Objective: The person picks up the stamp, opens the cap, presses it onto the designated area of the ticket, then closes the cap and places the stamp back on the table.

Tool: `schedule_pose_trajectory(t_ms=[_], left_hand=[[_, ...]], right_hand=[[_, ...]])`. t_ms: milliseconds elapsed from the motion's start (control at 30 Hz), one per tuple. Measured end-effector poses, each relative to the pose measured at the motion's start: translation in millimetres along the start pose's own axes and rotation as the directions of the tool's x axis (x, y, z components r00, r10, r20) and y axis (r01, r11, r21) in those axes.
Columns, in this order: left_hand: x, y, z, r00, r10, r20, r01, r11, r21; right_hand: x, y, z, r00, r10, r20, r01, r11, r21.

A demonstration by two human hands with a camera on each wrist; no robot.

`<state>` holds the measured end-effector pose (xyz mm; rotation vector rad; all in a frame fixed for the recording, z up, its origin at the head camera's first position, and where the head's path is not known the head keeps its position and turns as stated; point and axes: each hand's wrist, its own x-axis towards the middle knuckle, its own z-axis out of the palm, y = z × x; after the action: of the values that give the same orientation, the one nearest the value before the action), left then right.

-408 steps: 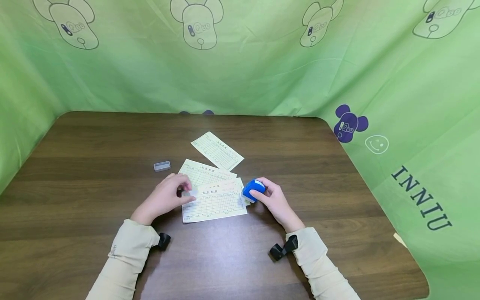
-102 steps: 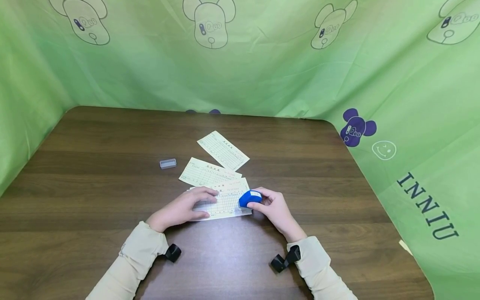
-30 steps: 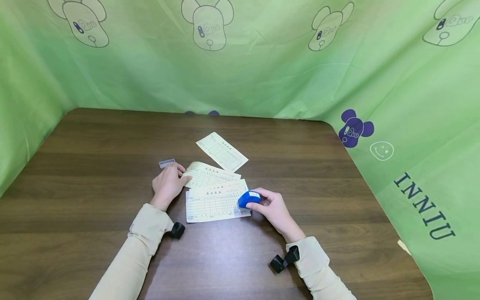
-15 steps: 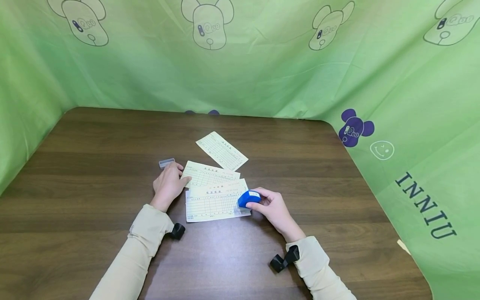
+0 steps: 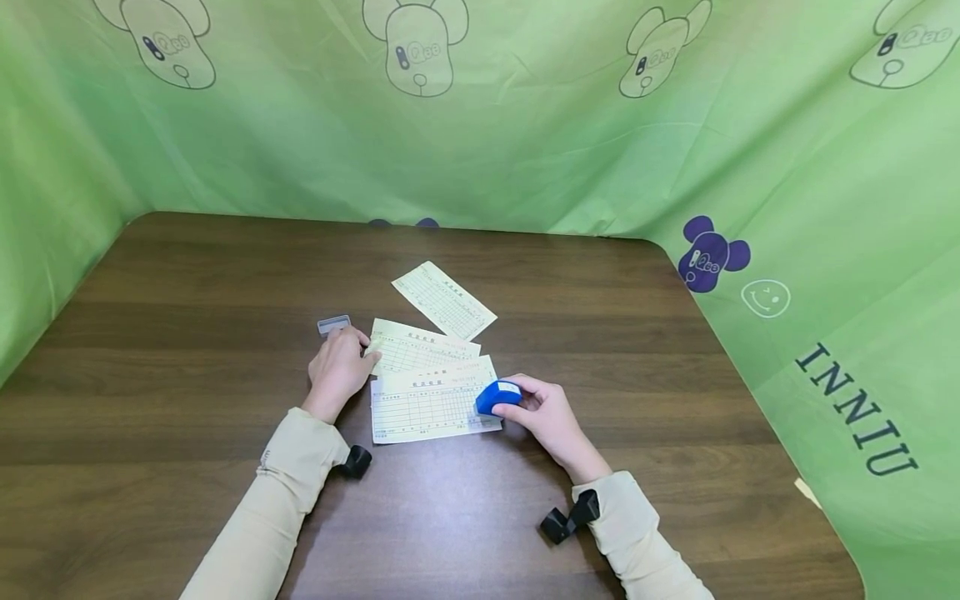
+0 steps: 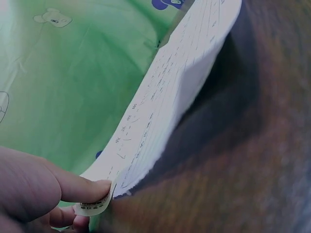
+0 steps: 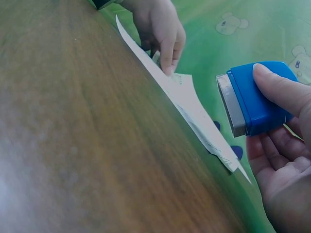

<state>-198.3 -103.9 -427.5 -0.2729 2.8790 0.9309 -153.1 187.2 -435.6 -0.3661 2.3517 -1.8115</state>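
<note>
My left hand (image 5: 337, 367) pinches the left edge of the middle printed slip (image 5: 416, 343) between thumb and fingers; in the left wrist view the slip's corner (image 6: 95, 208) bends up under the thumb. That slip's lower edge lies beneath the front slips (image 5: 427, 412), which overlap each other. A blue rubber stamp (image 5: 498, 398) is gripped by my right hand (image 5: 551, 417) over the front slips' right end. From the right wrist, the stamp (image 7: 260, 99) shows thumb on one side, fingers on the other, its pale end uncapped and held off the paper.
Another printed slip (image 5: 444, 298) lies angled at the back, its lower corner at the middle slip. A small clear cap (image 5: 333, 323) sits just beyond my left hand. The brown wooden table (image 5: 187, 333) is bordered by a green patterned curtain (image 5: 480, 158).
My left hand has gone from resting on the front slips to the middle slip's left edge. That corner, curled up a second ago, lies flatter. The right hand keeps the stamp nearly still.
</note>
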Motion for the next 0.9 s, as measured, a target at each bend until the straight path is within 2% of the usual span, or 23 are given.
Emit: schedule_pose_trajectory(t_ms=[300,633,900], left_hand=[[2.4,-2.9,2.8,0.999,0.028,-0.020,-0.028,1.000,-0.013],[3.4,-6.5,2.0,0.994,0.027,-0.104,-0.041,0.989,-0.140],[4.6,-11.3,2.8,0.981,0.001,-0.193,-0.051,0.966,-0.254]], right_hand=[[0.3,2.8,0.2,1.000,-0.004,-0.010,0.003,1.000,-0.011],[0.4,1.4,0.3,1.000,0.007,-0.009,-0.007,1.000,-0.017],[0.4,0.9,-0.4,1.000,-0.011,-0.009,0.011,1.000,-0.012]])
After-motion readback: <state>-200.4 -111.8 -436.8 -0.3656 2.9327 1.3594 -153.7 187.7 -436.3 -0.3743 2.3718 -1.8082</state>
